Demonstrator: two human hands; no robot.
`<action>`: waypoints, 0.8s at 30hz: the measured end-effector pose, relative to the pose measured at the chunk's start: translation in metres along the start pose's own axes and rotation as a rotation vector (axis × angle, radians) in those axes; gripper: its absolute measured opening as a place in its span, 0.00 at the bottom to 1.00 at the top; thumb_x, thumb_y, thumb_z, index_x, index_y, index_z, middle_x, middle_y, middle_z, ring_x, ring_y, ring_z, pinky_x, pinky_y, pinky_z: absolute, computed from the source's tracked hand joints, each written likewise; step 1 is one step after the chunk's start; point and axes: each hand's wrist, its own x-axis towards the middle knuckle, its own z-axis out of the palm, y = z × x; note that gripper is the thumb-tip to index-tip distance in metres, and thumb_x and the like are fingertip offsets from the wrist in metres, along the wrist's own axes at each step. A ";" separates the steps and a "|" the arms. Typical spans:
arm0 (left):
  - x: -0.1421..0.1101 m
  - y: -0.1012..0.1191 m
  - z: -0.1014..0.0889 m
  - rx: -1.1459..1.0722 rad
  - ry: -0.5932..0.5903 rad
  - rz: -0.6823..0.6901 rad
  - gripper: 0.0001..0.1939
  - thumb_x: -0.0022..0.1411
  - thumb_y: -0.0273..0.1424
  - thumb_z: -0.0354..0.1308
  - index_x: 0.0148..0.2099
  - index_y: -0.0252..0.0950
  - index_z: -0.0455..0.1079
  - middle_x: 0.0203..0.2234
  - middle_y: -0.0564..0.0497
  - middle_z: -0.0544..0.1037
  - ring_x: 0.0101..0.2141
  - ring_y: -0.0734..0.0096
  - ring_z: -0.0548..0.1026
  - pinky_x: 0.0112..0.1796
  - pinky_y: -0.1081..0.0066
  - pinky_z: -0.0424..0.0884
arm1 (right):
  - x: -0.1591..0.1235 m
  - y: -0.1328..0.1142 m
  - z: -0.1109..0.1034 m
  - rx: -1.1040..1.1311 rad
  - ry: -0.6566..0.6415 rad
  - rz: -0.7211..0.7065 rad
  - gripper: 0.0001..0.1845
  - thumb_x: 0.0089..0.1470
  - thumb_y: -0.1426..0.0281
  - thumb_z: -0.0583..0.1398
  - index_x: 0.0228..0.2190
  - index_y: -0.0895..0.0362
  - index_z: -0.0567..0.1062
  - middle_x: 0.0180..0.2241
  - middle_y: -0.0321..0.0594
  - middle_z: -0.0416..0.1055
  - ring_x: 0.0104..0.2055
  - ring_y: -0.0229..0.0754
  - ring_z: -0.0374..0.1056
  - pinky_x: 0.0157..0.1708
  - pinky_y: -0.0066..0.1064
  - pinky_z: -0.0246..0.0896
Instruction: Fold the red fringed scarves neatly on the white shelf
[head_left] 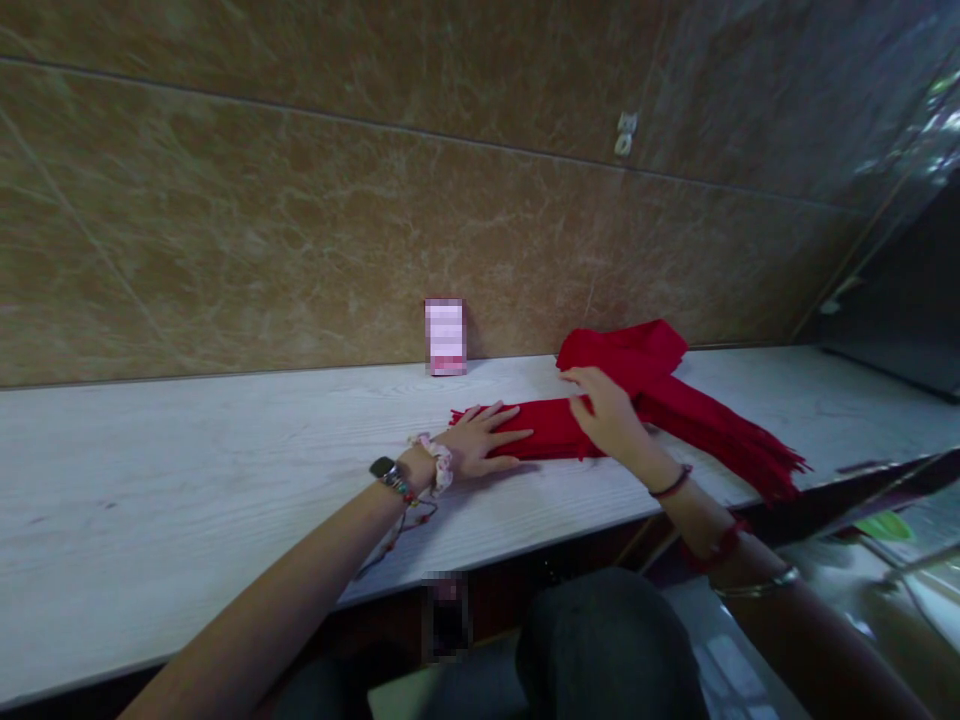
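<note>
Scarf (pixel 551 425) stretches sideways, fringed ends left and right.

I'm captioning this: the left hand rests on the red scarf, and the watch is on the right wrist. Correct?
Not quite: the head view shows the watch on the left wrist. The left hand does rest on the red scarf.

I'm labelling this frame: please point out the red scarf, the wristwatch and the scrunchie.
Red scarf (pixel 637 360), head view: upper folded part.
Wristwatch (pixel 383 467), head view: dark face.
Scrunchie (pixel 442 464), head view: gathered cloth.
</note>
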 end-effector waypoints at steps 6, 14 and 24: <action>-0.005 -0.001 0.006 0.047 0.040 0.025 0.28 0.60 0.47 0.47 0.61 0.45 0.52 0.62 0.46 0.48 0.60 0.50 0.44 0.55 0.48 0.44 | -0.011 0.018 0.019 -0.249 -0.467 0.007 0.11 0.47 0.79 0.52 0.32 0.60 0.71 0.36 0.48 0.70 0.39 0.45 0.66 0.40 0.34 0.59; -0.007 -0.008 0.008 0.093 0.002 0.014 0.28 0.58 0.34 0.51 0.61 0.47 0.52 0.62 0.47 0.48 0.60 0.51 0.45 0.55 0.49 0.45 | -0.019 0.087 -0.035 -0.290 -0.398 0.112 0.14 0.38 0.86 0.50 0.20 0.57 0.70 0.28 0.46 0.69 0.31 0.45 0.66 0.35 0.40 0.61; -0.072 -0.044 -0.007 0.052 -0.013 -0.067 0.25 0.58 0.40 0.50 0.58 0.46 0.58 0.61 0.48 0.51 0.59 0.51 0.48 0.55 0.48 0.46 | 0.026 -0.023 0.040 -0.025 -0.314 -0.160 0.21 0.56 0.65 0.51 0.49 0.61 0.65 0.53 0.50 0.62 0.56 0.47 0.54 0.53 0.44 0.50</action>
